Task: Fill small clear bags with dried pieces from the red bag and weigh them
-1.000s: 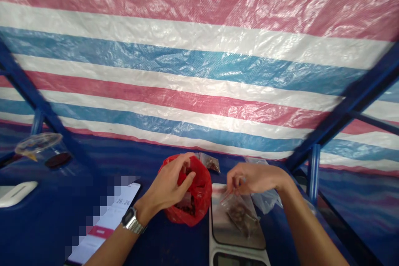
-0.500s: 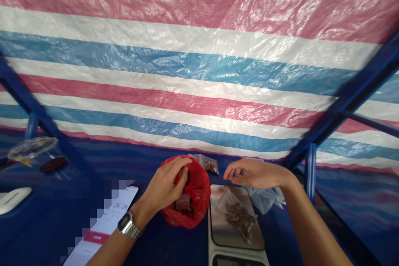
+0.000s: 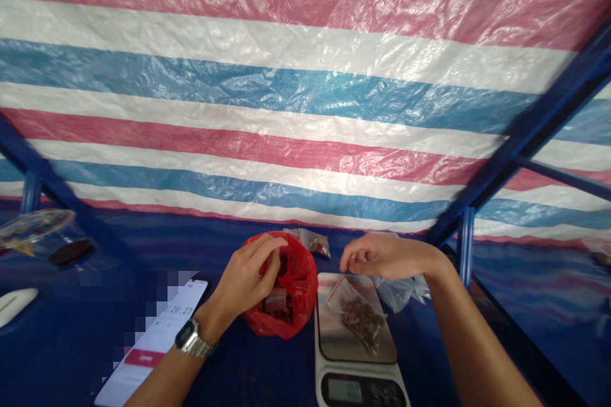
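My left hand, with a metal watch on its wrist, rests over the left rim of an open red plastic bag. Its fingers are curled together, and what they hold, if anything, is hidden. Inside the bag lie dark brown pieces and a small clear packet. My right hand hovers past the far edge of a digital scale, fingers loosely bent and apart, nothing in them. On the scale's metal plate lies a clear zip bag of brown dried pieces. The lit display seems to read 10.0.
Behind the red bag lies another small filled packet. Clear plastic bags lie under my right wrist. A phone showing a timer, a white object and a clear plastic tub are at left. Blue frame bars border a striped sheet.
The camera view has shifted slightly, bringing the scale's display into view. The phone's timer has advanced by one second. Both hands stay in nearly the same places.
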`<action>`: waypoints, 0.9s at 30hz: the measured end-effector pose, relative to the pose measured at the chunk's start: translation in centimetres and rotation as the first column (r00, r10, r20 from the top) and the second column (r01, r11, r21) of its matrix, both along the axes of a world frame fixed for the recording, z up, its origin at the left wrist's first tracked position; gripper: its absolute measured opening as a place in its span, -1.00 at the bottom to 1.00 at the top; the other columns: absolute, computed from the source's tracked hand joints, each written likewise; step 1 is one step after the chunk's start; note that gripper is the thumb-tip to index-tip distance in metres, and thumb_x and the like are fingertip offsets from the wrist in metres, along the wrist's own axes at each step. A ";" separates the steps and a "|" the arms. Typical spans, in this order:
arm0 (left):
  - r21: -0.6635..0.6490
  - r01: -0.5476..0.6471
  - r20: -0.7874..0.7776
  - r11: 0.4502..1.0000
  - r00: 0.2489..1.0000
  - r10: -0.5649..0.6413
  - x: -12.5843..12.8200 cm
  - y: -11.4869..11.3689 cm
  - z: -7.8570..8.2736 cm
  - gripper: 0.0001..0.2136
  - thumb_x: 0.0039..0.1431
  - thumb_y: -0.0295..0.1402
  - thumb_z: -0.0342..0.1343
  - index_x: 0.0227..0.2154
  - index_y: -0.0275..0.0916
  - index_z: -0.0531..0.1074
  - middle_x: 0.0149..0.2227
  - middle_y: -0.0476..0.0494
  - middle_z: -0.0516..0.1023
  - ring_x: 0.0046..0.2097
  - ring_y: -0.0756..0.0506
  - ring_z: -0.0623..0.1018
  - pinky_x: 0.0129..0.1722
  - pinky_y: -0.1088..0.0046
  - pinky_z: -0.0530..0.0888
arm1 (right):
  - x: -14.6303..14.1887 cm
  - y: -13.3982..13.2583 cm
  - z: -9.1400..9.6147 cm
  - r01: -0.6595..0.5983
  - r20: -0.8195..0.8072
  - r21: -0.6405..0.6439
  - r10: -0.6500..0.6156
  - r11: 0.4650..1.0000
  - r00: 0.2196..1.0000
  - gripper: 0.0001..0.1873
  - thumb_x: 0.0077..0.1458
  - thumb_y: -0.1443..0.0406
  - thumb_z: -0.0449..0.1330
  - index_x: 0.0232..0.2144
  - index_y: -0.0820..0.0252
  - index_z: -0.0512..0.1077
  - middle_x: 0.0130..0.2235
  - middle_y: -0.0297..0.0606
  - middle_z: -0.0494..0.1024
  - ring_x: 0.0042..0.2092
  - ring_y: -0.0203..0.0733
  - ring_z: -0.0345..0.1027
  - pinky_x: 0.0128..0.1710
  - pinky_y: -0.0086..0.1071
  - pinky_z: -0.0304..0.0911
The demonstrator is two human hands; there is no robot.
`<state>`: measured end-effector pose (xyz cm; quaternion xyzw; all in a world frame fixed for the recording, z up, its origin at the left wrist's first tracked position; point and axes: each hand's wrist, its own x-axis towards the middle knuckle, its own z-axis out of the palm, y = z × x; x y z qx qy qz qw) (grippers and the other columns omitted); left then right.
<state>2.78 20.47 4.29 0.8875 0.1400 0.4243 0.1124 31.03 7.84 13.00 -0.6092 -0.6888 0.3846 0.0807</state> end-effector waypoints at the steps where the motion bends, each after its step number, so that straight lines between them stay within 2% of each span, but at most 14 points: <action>1: 0.004 0.000 0.001 1.000 1.000 0.000 0.0 0.0 0.0 -0.75 0.36 -0.54 0.00 0.00 -0.17 0.43 -0.11 -0.12 0.65 -0.08 -0.06 0.65 -0.02 0.45 0.55 | -0.1 0.0 0.0 0.000 -0.007 -0.012 0.000 1.000 1.000 -0.64 0.16 0.24 0.19 -0.07 0.27 0.62 -0.25 -0.17 0.65 -0.28 -0.17 0.45 -0.33 -0.42 0.27; 5: 0.023 -0.006 0.006 1.000 1.000 0.005 -0.2 -0.1 0.2 -0.76 0.36 -0.55 0.00 -0.01 -0.18 0.43 -0.15 -0.12 0.64 -0.12 -0.05 0.65 -0.08 0.47 0.56 | -0.4 0.1 -0.2 -0.015 -0.039 -0.029 0.014 0.999 0.999 -0.61 0.10 0.28 0.21 -0.04 0.26 0.63 -0.30 -0.22 0.63 -0.31 -0.19 0.43 -0.37 -0.44 0.24; 10: 0.019 -0.015 0.003 1.000 1.000 0.015 -0.3 -0.1 0.3 -0.77 0.36 -0.55 -0.01 -0.03 -0.18 0.43 -0.15 -0.12 0.63 -0.12 -0.04 0.65 -0.09 0.49 0.56 | -1.3 0.9 -1.9 -0.063 -0.023 0.000 0.063 0.998 0.998 -0.58 0.04 0.24 0.31 -0.03 0.18 0.65 -0.31 -0.25 0.63 -0.33 -0.20 0.43 -0.40 -0.44 0.22; 12: 0.029 -0.017 0.005 0.999 1.000 0.017 -0.3 -0.1 0.3 -0.77 0.36 -0.54 -0.01 -0.04 -0.17 0.44 -0.15 -0.12 0.64 -0.11 -0.05 0.66 -0.09 0.50 0.56 | -1.8 1.2 -2.4 -0.070 0.006 0.004 0.070 0.998 0.998 -0.63 0.01 0.26 0.35 -0.08 0.14 0.68 -0.31 -0.25 0.64 -0.32 -0.17 0.45 -0.41 -0.41 0.22; 15: 0.039 -0.019 0.021 0.999 1.000 0.018 -0.3 -0.1 0.2 -0.76 0.34 -0.54 0.01 -0.05 -0.16 0.46 -0.15 -0.10 0.65 -0.11 -0.05 0.66 -0.08 0.51 0.55 | -2.3 1.3 -2.6 -0.041 0.057 -0.015 0.042 0.999 0.998 -0.80 0.00 0.35 0.34 -0.28 0.14 0.72 -0.36 -0.23 0.64 -0.35 -0.15 0.45 -0.42 -0.37 0.22; 18: 0.012 -0.012 0.040 1.000 0.999 0.011 -0.3 -0.2 0.2 -0.75 0.34 -0.54 0.01 -0.04 -0.14 0.46 -0.17 -0.07 0.65 -0.14 -0.04 0.66 -0.09 0.51 0.54 | -2.5 1.1 -1.7 -0.051 0.049 0.071 0.048 0.996 0.998 -0.87 -0.03 0.36 0.38 -0.35 0.13 0.69 -0.33 -0.27 0.61 -0.31 -0.16 0.44 -0.36 -0.39 0.24; 20: -0.062 0.005 0.043 0.998 0.999 -0.003 -0.2 -0.6 0.3 -0.77 0.36 -0.51 0.01 -0.04 -0.12 0.45 -0.18 -0.06 0.65 -0.16 -0.03 0.65 -0.12 0.51 0.53 | -2.6 0.8 -0.9 -0.078 -0.016 0.170 0.082 0.982 0.996 -0.88 0.00 0.32 0.39 -0.32 0.13 0.67 -0.24 -0.27 0.59 -0.22 -0.17 0.44 -0.26 -0.40 0.28; 22: -0.184 0.024 0.020 0.983 1.000 -0.021 0.0 -1.1 0.5 -0.82 0.37 -0.44 0.05 -0.06 -0.12 0.46 -0.21 -0.05 0.63 -0.21 -0.03 0.63 -0.16 0.50 0.53 | -2.8 0.7 -0.2 -0.055 -0.124 0.212 0.083 0.976 0.989 -0.87 0.07 0.26 0.38 -0.28 0.15 0.65 -0.20 -0.27 0.58 -0.20 -0.19 0.44 -0.21 -0.40 0.29; 24: -0.313 0.053 -0.019 0.948 0.998 -0.062 0.3 -1.7 0.7 -0.87 0.34 -0.36 0.12 -0.09 -0.13 0.47 -0.22 -0.05 0.62 -0.23 -0.05 0.60 -0.19 0.48 0.52 | -3.3 0.7 0.2 0.016 -0.253 0.199 0.036 0.980 0.967 -0.84 0.13 0.22 0.35 -0.26 0.17 0.63 -0.23 -0.27 0.60 -0.23 -0.21 0.44 -0.22 -0.40 0.30; 27: -0.472 0.103 -0.058 0.875 0.987 -0.147 0.9 -2.4 0.8 -0.89 0.31 -0.30 0.17 -0.16 -0.14 0.50 -0.20 -0.06 0.62 -0.17 -0.08 0.59 -0.14 0.45 0.51 | -4.2 1.2 -0.1 0.117 -0.401 0.196 -0.029 0.974 0.916 -0.79 0.17 0.16 0.34 -0.25 0.19 0.60 -0.29 -0.27 0.61 -0.27 -0.21 0.43 -0.25 -0.39 0.30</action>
